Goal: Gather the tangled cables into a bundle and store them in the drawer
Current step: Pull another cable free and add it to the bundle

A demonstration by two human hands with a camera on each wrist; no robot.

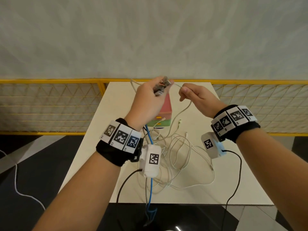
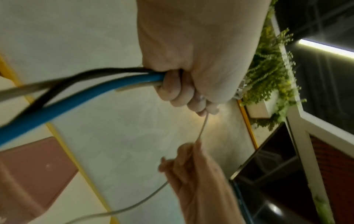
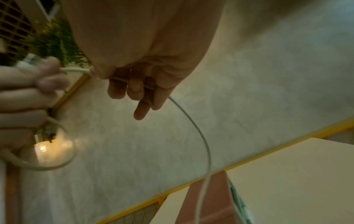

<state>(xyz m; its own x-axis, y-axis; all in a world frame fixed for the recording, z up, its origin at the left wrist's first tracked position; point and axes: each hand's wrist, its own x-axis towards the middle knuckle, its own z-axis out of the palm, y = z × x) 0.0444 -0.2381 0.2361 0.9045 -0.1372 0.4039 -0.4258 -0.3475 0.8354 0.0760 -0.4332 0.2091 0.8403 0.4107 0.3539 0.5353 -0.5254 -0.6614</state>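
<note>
My left hand [image 1: 148, 98] is raised above the far end of the table and grips a bunch of cable ends [image 1: 160, 86]. In the left wrist view its fist [image 2: 191, 71] holds a blue cable [image 2: 76, 103], a black cable [image 2: 57, 86] and a grey one. My right hand [image 1: 193, 95] pinches a thin white cable [image 1: 188, 105] that runs taut from the left hand [image 3: 23, 97] to the right fingers [image 3: 134, 88]. Below, a tangle of white cables [image 1: 176, 152] lies on the table [image 1: 233, 185]. The small pink and green drawer unit [image 1: 165, 112] stands behind it, partly hidden by my left hand.
The blue cable [image 1: 151, 165] hangs over the table's near edge. A yellow mesh railing [image 1: 50, 105] runs behind the table, with a grey wall above. Dark floor lies on both sides. Black camera leads [image 1: 236, 180] dangle from both wrists.
</note>
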